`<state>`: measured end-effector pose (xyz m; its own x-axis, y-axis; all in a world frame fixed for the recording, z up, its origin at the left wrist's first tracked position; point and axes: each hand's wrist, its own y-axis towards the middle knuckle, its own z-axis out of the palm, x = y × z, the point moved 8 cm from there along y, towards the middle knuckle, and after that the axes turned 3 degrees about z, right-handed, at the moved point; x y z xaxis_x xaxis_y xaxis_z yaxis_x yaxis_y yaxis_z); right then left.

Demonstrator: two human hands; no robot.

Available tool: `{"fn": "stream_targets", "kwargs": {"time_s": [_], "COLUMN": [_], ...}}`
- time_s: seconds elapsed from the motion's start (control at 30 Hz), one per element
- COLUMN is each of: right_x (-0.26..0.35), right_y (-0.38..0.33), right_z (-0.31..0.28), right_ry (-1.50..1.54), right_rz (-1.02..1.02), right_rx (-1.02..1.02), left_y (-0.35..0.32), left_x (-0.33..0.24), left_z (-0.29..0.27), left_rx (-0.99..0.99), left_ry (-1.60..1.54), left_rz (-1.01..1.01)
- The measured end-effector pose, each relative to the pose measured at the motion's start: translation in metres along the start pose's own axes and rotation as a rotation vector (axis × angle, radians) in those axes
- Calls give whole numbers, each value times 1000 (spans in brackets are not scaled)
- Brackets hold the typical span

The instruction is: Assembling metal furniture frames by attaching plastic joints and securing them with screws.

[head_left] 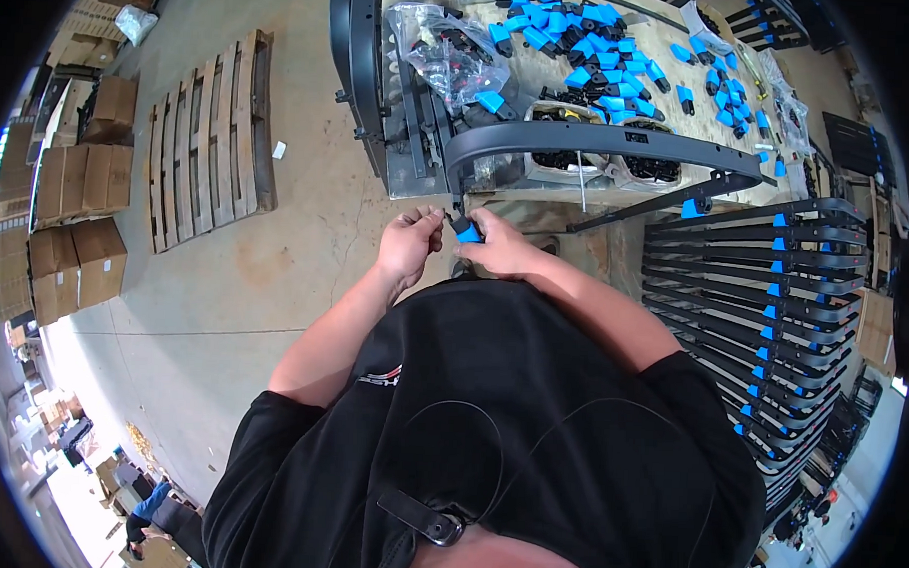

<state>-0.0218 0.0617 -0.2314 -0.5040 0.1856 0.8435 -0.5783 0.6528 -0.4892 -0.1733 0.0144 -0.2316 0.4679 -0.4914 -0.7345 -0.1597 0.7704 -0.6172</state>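
Observation:
A bent black metal frame point(580, 138) lies over the near edge of the workbench, and one end of it points down toward me. At that end sits a small blue-and-black plastic piece point(466, 231). My right hand point(498, 247) is closed on this piece from the right, thumb and fingers against it. Just to its left, my left hand point(410, 246) is curled with thumb and fingertips pinched together. Whatever the left fingers hold, if anything, is too small to make out.
Many blue-and-black pieces point(607, 61) are heaped on the workbench point(542, 82). Near its edge stand boxes of dark small parts point(651, 169) and a clear plastic bag point(452, 59). Stacked black frames point(744, 314) stand right; a wooden pallet point(209, 140) and cartons point(82, 186) lie left.

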Motion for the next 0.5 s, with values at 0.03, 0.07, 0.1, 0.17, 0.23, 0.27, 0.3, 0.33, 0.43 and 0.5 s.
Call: {"fn": "stream_targets", "kwargs": {"time_s": [0.03, 0.07, 0.1, 0.17, 0.23, 0.27, 0.3, 0.33, 0.43, 0.5], "right_x": [4, 7, 0, -27, -46, -49, -53, -52, -43, -18], "right_y": [3, 5, 6, 17, 21, 22, 22, 23, 24, 17], "right_z": [-1, -2, 0, 7, 16, 18, 19, 20, 22, 21], "right_ry": [-29, -59, -6, 100, 206, 279, 352, 353, 399, 449], "right_rz": [-43, -85, -11, -33, -58, -77, -97, -98, -72, -17], "right_rx": [-34, -68, -15, -3, 15, 17, 18, 19, -10, 4], "left_y": [1, 1, 2, 2, 0, 0, -1, -1, 2, 6], "left_x": [-1, -2, -2, -6, -11, -10, -10, -9, -7, -5], "left_z": [0, 2, 4, 6, 6, 5, 5, 4, 4, 0], "left_rx": [1, 31, 59, 73, 100, 99, 108, 117, 144, 143], "left_ry": [-2, -90, -177, -172, -172, -173, -186, -200, -200, -211], "left_rz": [-3, -21, -38, -23, -5, -6, -3, 2, 20, 24]}}
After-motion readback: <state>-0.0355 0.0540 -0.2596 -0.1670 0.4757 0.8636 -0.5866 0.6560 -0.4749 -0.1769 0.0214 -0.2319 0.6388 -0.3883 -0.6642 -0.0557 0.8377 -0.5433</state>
